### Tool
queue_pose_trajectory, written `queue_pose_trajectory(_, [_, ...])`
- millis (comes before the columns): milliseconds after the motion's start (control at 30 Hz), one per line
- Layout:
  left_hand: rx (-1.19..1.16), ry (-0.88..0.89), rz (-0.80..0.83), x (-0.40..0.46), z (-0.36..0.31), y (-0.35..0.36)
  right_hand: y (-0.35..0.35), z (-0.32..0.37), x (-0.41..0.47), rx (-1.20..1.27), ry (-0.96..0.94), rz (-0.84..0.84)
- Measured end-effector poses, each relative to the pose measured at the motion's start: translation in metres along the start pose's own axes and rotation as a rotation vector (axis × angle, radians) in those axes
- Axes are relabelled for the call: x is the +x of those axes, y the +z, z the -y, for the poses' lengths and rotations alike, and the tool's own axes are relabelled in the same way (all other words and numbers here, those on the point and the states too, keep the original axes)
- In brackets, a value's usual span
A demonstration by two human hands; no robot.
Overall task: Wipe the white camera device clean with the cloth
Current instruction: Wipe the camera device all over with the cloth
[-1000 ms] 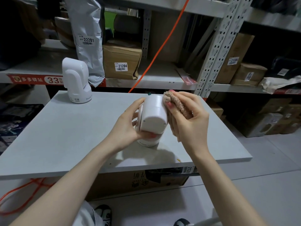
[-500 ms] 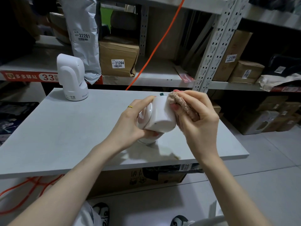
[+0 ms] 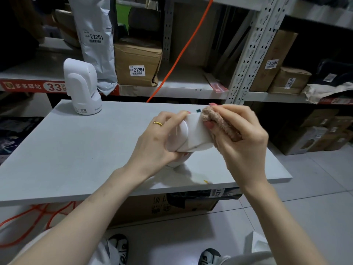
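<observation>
Counter (image 3: 80, 150): we work at its right half, nearer the front edge than the back; it carries both cameras.
Spare camera (image 3: 82, 88): upright at the back left corner, well apart from our hands and untouched.
Camera (image 3: 193, 137): the one we are cleaning; its head is tipped over toward the right, its base down by the counter under our left palm. We cannot tell whether the base rests on the surface or is lifted just off it.
Left hand (image 3: 154, 144): fingers curled round the left side and top of the camera, thumb beneath, holding it steady.
Right hand (image 3: 240, 142): pinching the bunched cloth between thumb and fingers, pressing it against the right face of the camera head.
Cloth (image 3: 219, 123): tan and fluffy, folded into a wad, touching the upper right edge of the head.
Step in hand: we judge that we are mid-wipe on the right side of the head, with other faces yet to do.
Next move: we would draw the cloth along that face under light pressure, then turn the camera in our left hand to present the front, the far side and the base, gripping firmly enough that the smooth shell does not slip.
</observation>
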State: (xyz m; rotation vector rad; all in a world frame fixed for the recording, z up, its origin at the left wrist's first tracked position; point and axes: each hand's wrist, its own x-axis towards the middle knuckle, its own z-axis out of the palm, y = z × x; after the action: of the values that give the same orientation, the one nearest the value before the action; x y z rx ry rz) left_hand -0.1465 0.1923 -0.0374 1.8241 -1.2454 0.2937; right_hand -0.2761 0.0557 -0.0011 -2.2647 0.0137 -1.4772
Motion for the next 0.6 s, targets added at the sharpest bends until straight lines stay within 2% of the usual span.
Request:
queue_pose_trajectory(133, [0.071, 0.016, -0.017, -0.002, -0.006, 0.006, -0.003, -0.001, 0.000, -0.075, -0.052, -0.064])
queue_pose_trajectory(400, [0.075, -0.111, -0.058, 0.005, -0.005, 0.006, -0.006, -0.005, -0.011, -0.172, -0.091, -0.020])
queue_pose_trajectory(600, [0.312, 0.026, -0.083, 0.001, -0.012, 0.012, 0.005, 0.006, 0.001, -0.248, -0.108, -0.091])
